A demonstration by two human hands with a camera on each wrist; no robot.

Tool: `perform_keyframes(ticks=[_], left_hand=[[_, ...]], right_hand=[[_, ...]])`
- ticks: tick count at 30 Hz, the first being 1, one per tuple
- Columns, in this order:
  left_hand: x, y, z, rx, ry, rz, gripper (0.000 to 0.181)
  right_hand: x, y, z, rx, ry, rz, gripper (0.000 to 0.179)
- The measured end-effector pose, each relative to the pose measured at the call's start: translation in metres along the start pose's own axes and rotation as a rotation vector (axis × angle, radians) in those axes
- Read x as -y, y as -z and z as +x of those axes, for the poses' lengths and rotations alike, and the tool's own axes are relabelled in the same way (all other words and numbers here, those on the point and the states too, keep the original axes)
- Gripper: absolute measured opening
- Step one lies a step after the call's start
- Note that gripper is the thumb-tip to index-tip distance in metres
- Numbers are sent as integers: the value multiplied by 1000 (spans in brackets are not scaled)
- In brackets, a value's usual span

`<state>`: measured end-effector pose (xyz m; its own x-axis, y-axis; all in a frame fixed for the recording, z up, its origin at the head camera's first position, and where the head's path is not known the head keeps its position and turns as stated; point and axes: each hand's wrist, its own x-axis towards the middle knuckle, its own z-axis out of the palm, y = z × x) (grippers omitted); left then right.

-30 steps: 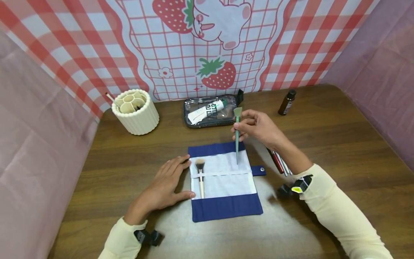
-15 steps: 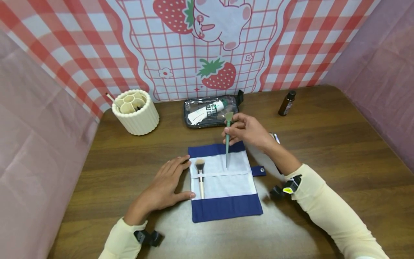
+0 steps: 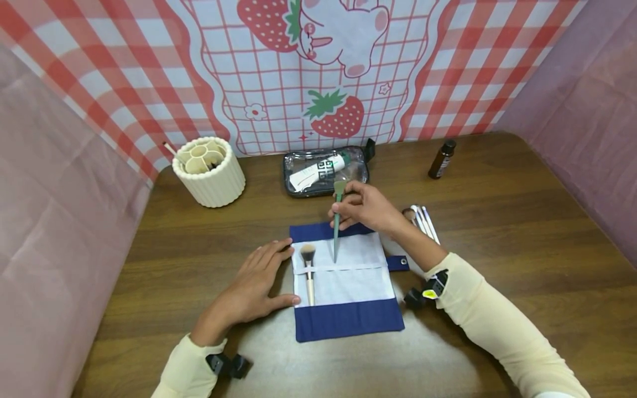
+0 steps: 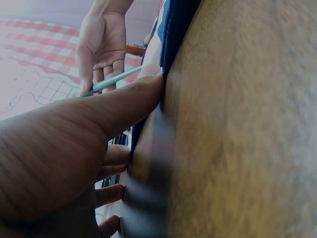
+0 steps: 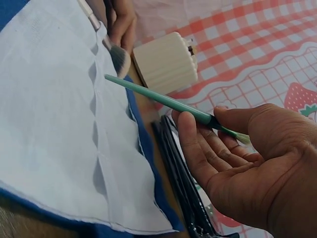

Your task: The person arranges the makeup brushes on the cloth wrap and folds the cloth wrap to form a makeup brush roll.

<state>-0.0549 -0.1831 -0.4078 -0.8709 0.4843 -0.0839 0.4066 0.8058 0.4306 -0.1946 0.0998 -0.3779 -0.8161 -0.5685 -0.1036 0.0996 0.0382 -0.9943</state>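
Note:
My right hand (image 3: 365, 209) pinches a green makeup brush (image 3: 337, 218) near its bristles, thumb against the fingers. The handle tip points down, close over the white elastic band (image 5: 101, 144) of a blue and white brush roll (image 3: 348, 318). A fluffy makeup brush (image 3: 308, 265) with a dark and pale head sits under that band at the roll's left side. My left hand (image 3: 254, 282) lies with spread fingers along the roll's left edge, its thumb and fingertips right at the cloth. In the left wrist view the green brush shows partly behind the left thumb (image 4: 133, 96).
Several more brushes (image 3: 425, 222) lie right of the roll, partly hidden by the right forearm. Behind it rests a clear zip pouch (image 3: 325, 172) with a white tube. A cream ribbed holder (image 3: 211, 179) stands at back left, a dark bottle (image 3: 442, 159) at back right.
My right hand has moved left and a little toward me with the green brush, bringing its tip closer to the elastic band. The left hand has stayed in place.

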Motion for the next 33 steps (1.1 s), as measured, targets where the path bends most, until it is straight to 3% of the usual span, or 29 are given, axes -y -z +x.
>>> perform_keyframes(ticks=[10, 18, 26, 33], left_hand=[[0, 0, 0, 6, 5, 6, 99], [0, 0, 0, -9, -11, -7, 97], [-1, 0, -1, -10, -11, -13, 96], [0, -1, 0, -12, -13, -9, 96]], right_hand=[[-8, -12, 4, -2, -65, 15, 31], [-17, -16, 4, 18, -98, 10, 45], [-24, -18, -2, 100, -133, 26, 54], [-25, -19, -8, 140, -125, 6, 42]])
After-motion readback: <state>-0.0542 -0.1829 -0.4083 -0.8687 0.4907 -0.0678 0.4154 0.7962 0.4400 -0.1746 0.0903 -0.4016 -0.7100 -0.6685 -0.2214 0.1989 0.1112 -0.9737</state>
